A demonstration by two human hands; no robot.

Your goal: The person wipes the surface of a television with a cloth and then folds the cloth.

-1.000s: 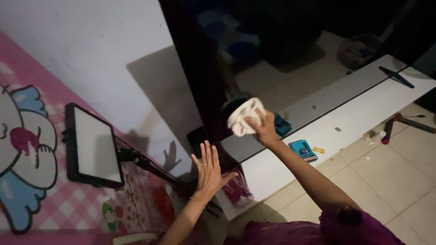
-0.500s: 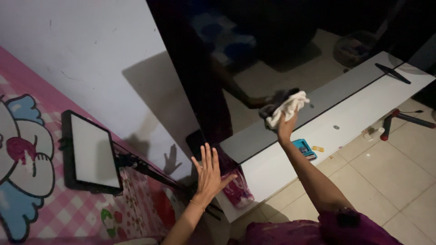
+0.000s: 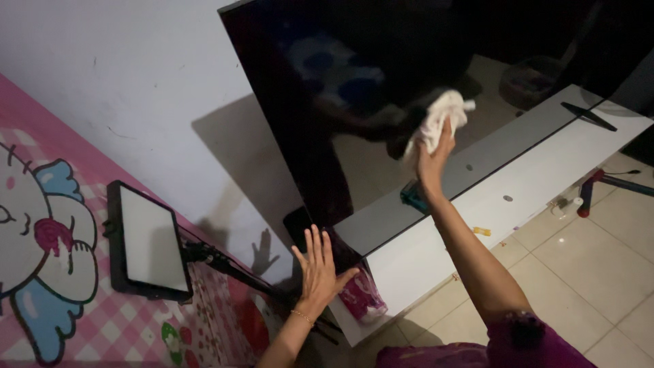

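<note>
My right hand (image 3: 432, 158) holds a crumpled white cloth (image 3: 439, 117) pressed against the glossy black screen (image 3: 354, 88) of a large television, near its middle. The screen mirrors the cloth, my arm and the floor. My left hand (image 3: 317, 269) is flat, fingers spread, against the lower left corner of the screen's frame. The television stands on a long white cabinet (image 3: 538, 177).
A flat light panel (image 3: 146, 242) on a black stand arm stands left of the television, before a pink checked cloth with a cartoon figure (image 3: 41, 252). A pink packet (image 3: 362, 294) lies by the cabinet's end. A red-and-black tripod leg (image 3: 599, 185) rests on the tiled floor.
My right hand has swept the cloth up and to the right across the screen. My left hand stays planted at the lower corner.
</note>
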